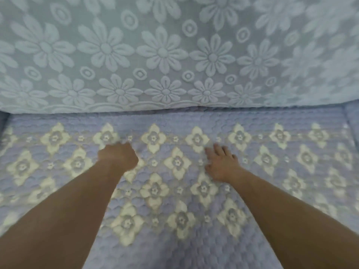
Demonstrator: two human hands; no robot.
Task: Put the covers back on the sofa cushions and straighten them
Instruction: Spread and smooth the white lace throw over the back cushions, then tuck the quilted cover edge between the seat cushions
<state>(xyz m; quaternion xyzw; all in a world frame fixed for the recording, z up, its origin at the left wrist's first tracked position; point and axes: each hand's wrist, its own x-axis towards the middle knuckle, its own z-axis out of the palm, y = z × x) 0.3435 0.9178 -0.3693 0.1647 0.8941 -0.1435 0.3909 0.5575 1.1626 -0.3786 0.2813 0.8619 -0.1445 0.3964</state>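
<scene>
Quilted lilac seat cover (pixel 174 239) lies spread under both arms, its long axis running left to right along the sofa. Left hand (pixel 118 156) is blurred, knuckles up with fingers curled under; whether it pinches cloth I cannot tell. Right hand (pixel 221 164) rests flat, fingers straight and spread, pointing at the back edge. Both hands sit about equally near that edge, which meets the lace back cover (pixel 174 55). Any seam there is hidden.
</scene>
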